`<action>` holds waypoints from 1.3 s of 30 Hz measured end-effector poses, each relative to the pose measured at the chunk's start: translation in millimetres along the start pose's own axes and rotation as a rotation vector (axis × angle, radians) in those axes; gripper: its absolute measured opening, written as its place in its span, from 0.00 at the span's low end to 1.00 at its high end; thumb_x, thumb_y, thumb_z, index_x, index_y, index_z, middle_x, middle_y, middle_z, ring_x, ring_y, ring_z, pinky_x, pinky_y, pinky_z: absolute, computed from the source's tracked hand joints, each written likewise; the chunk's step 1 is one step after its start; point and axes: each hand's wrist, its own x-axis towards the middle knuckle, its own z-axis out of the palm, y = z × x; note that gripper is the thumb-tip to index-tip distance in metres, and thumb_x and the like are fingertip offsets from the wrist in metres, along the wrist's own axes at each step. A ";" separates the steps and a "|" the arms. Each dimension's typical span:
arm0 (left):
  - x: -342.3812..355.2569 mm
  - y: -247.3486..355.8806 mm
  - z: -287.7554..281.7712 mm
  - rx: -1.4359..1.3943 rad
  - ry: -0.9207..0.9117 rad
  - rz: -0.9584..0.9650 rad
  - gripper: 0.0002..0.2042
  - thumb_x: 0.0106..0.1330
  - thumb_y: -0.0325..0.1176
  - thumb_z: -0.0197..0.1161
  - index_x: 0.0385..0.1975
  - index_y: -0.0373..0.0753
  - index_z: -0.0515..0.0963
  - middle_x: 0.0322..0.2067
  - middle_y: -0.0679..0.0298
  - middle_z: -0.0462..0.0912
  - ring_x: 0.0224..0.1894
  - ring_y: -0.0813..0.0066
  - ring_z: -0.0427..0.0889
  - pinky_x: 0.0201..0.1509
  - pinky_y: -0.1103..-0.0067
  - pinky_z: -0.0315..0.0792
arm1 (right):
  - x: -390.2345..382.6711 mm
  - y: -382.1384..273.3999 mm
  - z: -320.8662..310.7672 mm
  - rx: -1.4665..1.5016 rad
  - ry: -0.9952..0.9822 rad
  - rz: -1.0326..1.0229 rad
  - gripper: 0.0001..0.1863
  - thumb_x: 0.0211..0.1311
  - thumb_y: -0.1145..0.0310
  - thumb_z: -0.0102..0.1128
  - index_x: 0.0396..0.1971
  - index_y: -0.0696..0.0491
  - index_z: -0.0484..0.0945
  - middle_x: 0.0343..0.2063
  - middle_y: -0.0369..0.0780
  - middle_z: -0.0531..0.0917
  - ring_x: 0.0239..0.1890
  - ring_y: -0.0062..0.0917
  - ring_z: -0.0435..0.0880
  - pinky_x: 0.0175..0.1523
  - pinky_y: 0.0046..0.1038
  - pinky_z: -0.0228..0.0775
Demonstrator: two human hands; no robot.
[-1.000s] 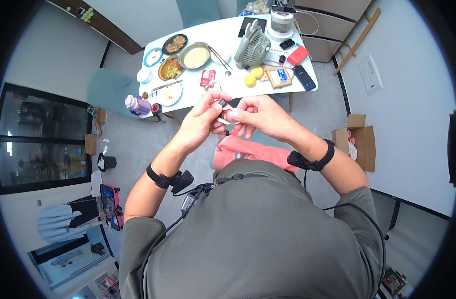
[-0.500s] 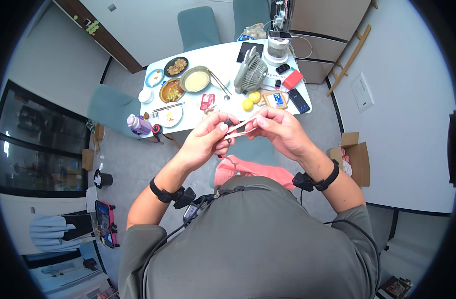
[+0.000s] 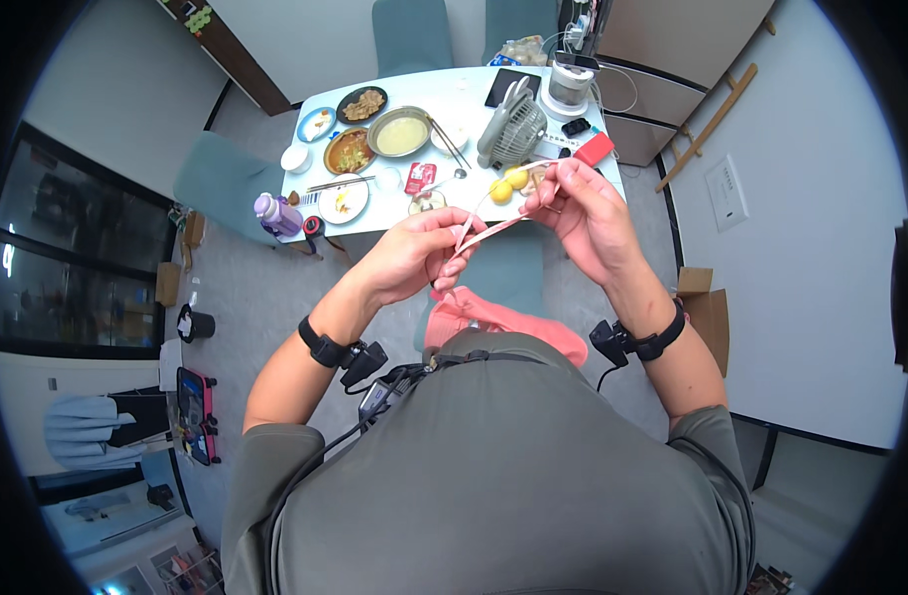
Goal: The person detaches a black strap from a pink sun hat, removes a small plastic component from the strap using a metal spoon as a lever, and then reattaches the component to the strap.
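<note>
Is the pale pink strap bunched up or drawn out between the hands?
Drawn out: the strap spans the gap between left hand and right hand.

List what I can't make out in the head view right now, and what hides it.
Head view: gripped parts of the pink strap, hidden by the left hand and right hand.
Head view: near part of the pink cloth, hidden by the dark shirt.
Head view: top of the far teal chair on the right, cut off by the upper edge.
</note>
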 end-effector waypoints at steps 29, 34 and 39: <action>3.9 -44.6 -38.6 0.109 0.108 -0.143 0.10 0.76 0.26 0.51 0.52 0.31 0.73 0.32 0.65 0.79 0.24 0.78 0.81 0.28 0.81 0.80 | -2.7 -23.6 -38.2 -0.130 0.256 -0.186 0.21 0.81 0.60 0.46 0.54 0.64 0.73 0.28 0.37 0.79 0.37 0.29 0.85 0.52 0.33 0.80; 3.7 -43.7 -47.0 0.181 0.103 -0.127 0.10 0.77 0.26 0.51 0.51 0.32 0.74 0.32 0.63 0.81 0.24 0.80 0.81 0.28 0.83 0.78 | -9.9 -25.4 -54.8 -0.108 0.333 -0.196 0.20 0.81 0.62 0.46 0.55 0.65 0.72 0.29 0.37 0.79 0.36 0.26 0.84 0.51 0.32 0.81; 3.1 -42.8 -45.6 0.203 0.134 -0.126 0.10 0.78 0.28 0.50 0.52 0.32 0.75 0.33 0.63 0.82 0.25 0.80 0.81 0.28 0.84 0.77 | -17.4 -26.8 -56.9 -0.109 0.356 -0.180 0.20 0.81 0.62 0.44 0.56 0.65 0.72 0.30 0.37 0.78 0.36 0.25 0.82 0.51 0.32 0.80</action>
